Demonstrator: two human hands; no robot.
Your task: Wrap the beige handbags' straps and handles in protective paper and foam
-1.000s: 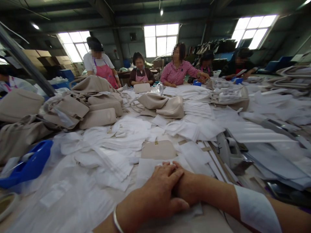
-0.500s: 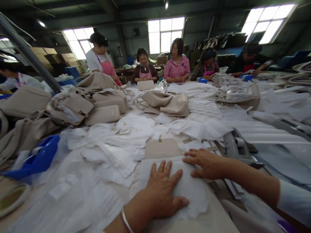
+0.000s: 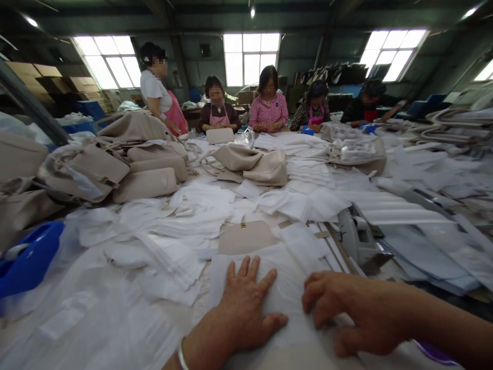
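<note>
A thin white sheet (image 3: 287,280) lies over a beige leather-like bag in front of me. The bag's flap (image 3: 246,240), with a small gold clasp (image 3: 243,225), shows beyond the sheet's far edge. My left hand (image 3: 246,311), with a bangle at the wrist, rests flat on the sheet, fingers spread. At the sheet's right edge is my right hand (image 3: 354,306), its fingers bent and apart from the thumb. I see nothing held in it, though its fingertips are partly hidden.
White sheets (image 3: 165,246) are strewn to the left. A blue tape dispenser (image 3: 33,257) stands at far left, a grey one (image 3: 358,239) at right. Beige bags (image 3: 265,167) lie in the middle and in a left-hand heap (image 3: 146,180). Several co-workers (image 3: 268,105) are across the table.
My right hand has moved from the sheet's far right corner back toward me along its right edge, fingers now more bent. My left hand stays flat on the sheet. The view has turned slightly right.
</note>
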